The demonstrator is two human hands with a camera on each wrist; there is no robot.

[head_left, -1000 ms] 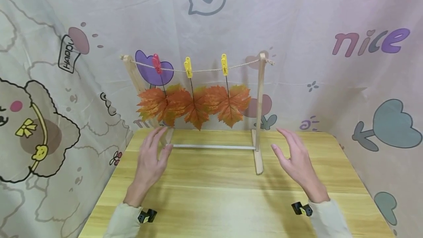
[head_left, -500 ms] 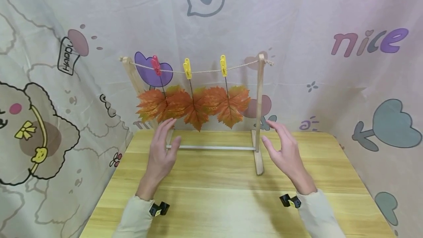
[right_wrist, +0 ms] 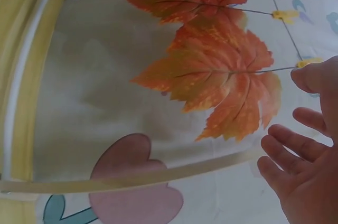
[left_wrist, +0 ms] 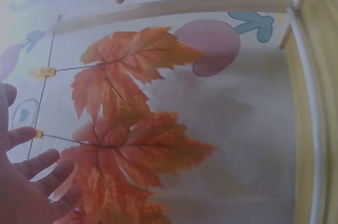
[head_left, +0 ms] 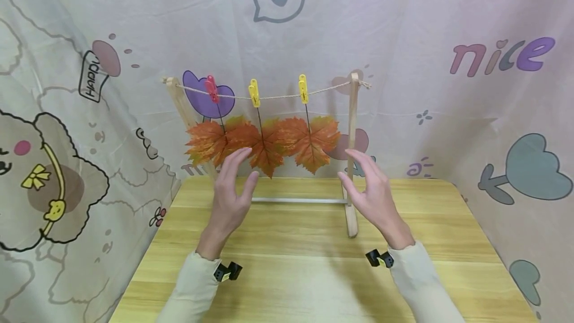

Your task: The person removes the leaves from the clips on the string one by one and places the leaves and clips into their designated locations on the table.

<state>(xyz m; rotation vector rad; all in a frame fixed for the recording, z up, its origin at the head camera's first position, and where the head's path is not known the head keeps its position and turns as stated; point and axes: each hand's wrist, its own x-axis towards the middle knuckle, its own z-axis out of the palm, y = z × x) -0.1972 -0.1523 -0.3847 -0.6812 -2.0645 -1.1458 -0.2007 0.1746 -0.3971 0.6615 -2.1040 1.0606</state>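
Observation:
Three orange maple leaves hang by their stems from a string on a wooden stand: a left leaf (head_left: 206,138), a middle leaf (head_left: 267,151) and a right leaf (head_left: 311,141). A red clothespin (head_left: 212,88) grips the left stem; a yellow clothespin (head_left: 254,93) and another yellow clothespin (head_left: 303,88) grip the others. My left hand (head_left: 232,198) is held up in front of the left and middle leaves, fingers parted, holding nothing. In front of the stand's right post (head_left: 353,133), my right hand (head_left: 369,191) is raised with spread fingers and nothing in it.
The string (head_left: 280,96) runs between two posts. A white rod (head_left: 300,200) joins the stand's feet low above the wooden table (head_left: 287,283). A printed curtain (head_left: 403,9) surrounds the back and sides.
Both hands have moved inward and up toward the leaves, the left one rightward and the right one leftward. The leaves, clothespins and stand stay in place.

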